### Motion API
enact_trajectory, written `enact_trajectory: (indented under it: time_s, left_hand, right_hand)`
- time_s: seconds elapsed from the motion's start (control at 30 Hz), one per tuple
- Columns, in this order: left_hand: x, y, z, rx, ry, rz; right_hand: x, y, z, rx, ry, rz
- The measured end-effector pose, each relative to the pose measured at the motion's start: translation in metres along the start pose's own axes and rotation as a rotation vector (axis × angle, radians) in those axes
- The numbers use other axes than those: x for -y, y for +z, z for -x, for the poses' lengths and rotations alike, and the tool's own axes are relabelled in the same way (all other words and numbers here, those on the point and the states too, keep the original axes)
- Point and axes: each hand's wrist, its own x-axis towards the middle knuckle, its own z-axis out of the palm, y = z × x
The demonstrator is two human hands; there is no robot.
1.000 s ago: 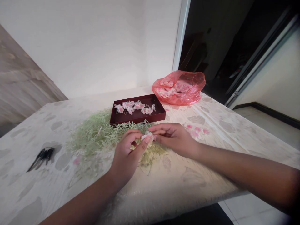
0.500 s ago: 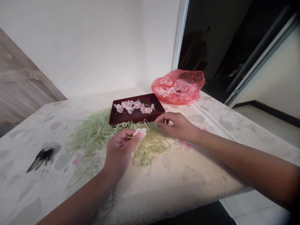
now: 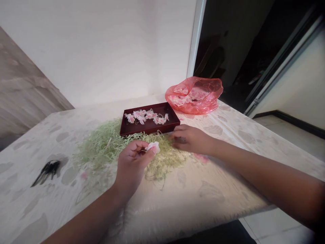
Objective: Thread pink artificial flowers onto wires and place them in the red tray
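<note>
A pink-and-white artificial flower (image 3: 153,147) is pinched between the thumb and fingers of my left hand (image 3: 130,166), above the shredded paper grass (image 3: 101,144). My right hand (image 3: 191,139) is over the right part of that pile, close to the near right corner of a dark red tray (image 3: 149,129). Its fingers are loosely bent, with a gap between thumb and forefinger, and I make out nothing in them. Several similar flowers (image 3: 142,117) with thin wire-like stems lie inside the tray.
Behind the tray to the right lies a red translucent plastic bag (image 3: 195,96) with more flowers inside. A bunch of keys (image 3: 47,172) rests on the left of the table (image 3: 203,203), which has a leaf-patterned cover. A wall stands behind the table.
My right hand has dropped slightly toward the paper grass, and its thumb and forefinger have come apart. The left hand keeps the flower almost in place. The whole view has shifted a little.
</note>
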Motion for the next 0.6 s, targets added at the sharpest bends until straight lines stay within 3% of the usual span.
enact_trajectory:
  time_s: [0.37,0.6]
  left_hand:
    - [-0.004,0.0,0.0,0.01,-0.04,0.032]
    - [0.002,-0.001,-0.004,0.028,-0.018,0.043]
  right_hand:
    - [0.006,0.006,-0.002,-0.163,0.009,-0.004]
    - [0.012,0.013,0.0,-0.216,0.358,-0.564]
